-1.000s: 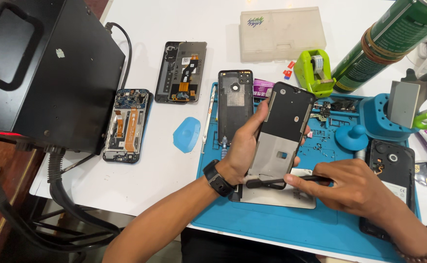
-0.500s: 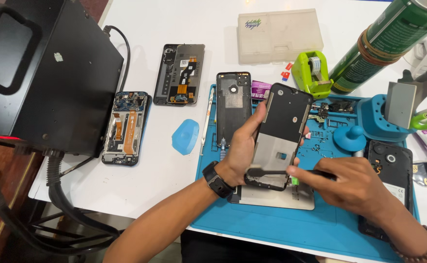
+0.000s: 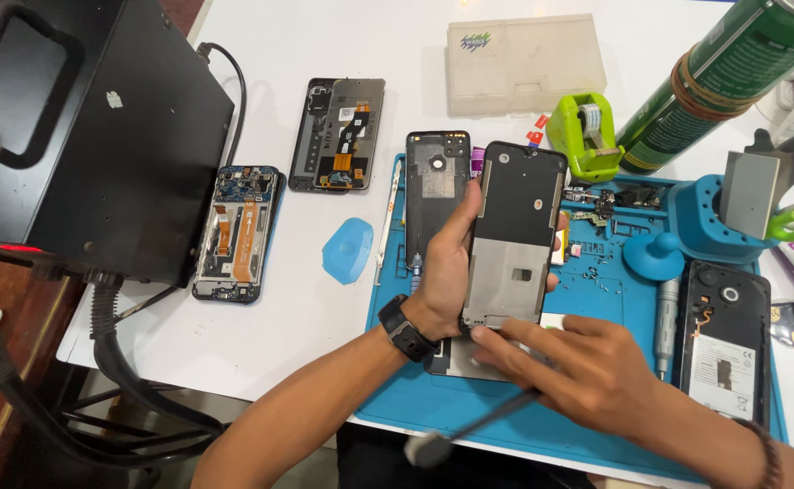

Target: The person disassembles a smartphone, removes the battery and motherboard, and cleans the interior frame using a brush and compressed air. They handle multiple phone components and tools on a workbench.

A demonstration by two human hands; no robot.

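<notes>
Pretty crowded bench here: a blue repair mat (image 3: 506, 426) sits on the white table (image 3: 306, 299), and there's a black phone back cover (image 3: 433, 195) lying on the mat right beside the piece being worked on. Off the mat to the left are a blue triangular pick (image 3: 347, 250), an opened phone with its board showing (image 3: 237, 233) and another stripped phone (image 3: 337, 134), all next to a big black box (image 3: 98, 136) with thick cables. Up top there's a pale plastic case (image 3: 524, 63), a green tape dispenser (image 3: 583, 134) and a green spray can (image 3: 732, 72); on the right a blue tool holder (image 3: 714, 217), a small screwdriver (image 3: 665, 312) and a third open phone (image 3: 723, 340). The left hand (image 3: 447, 272), smartwatch (image 3: 406, 328) on the wrist, wraps the phone frame (image 3: 513, 235) from the left edge, fingers curled behind and thumb on the side, holding it tilted up off the mat. The right hand (image 3: 587, 371) comes in from the lower right, fingers pressed together at the frame's bottom edge, pinching a blurry thin tool (image 3: 469, 430) that angles down toward the camera, so the frame's lower end is partly hidden.
</notes>
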